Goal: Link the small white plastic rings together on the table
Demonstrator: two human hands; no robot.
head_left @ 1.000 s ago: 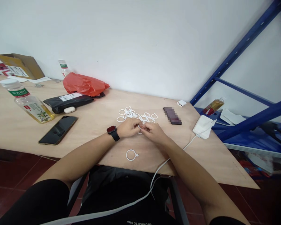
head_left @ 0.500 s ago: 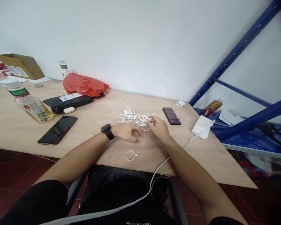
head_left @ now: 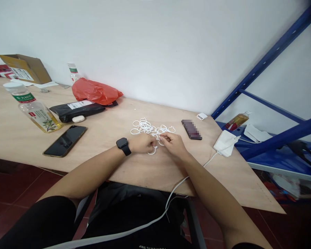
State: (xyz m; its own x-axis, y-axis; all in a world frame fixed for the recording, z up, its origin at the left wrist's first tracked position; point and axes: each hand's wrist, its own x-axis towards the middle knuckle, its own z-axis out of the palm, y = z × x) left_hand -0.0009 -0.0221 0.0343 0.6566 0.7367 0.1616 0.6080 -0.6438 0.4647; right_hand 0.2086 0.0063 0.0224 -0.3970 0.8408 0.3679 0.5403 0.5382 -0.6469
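Several white plastic rings [head_left: 144, 125], each with a small eyelet, lie in a loose pile on the wooden table. My left hand [head_left: 142, 143], with a black watch on its wrist, is closed at the near side of the pile. A white ring [head_left: 151, 152] hangs below its fingertips. Just to the right, my right hand [head_left: 174, 142] pinches thumb and fingers together at another white ring [head_left: 161, 142]. The fingers partly cover both rings. The two hands are close to each other but apart.
On the left stand a drink bottle [head_left: 36, 112], a phone [head_left: 65, 141], a black parcel [head_left: 79, 109] and a red bag [head_left: 95, 91]. To the right lie another phone [head_left: 191, 129] and a white adapter [head_left: 226, 143]. Its cable [head_left: 176, 186] crosses the table edge beneath my right forearm.
The single ring near the table's front edge is gone from there, and a ring now hangs from my left hand. My right hand has drawn slightly toward me from the pile.
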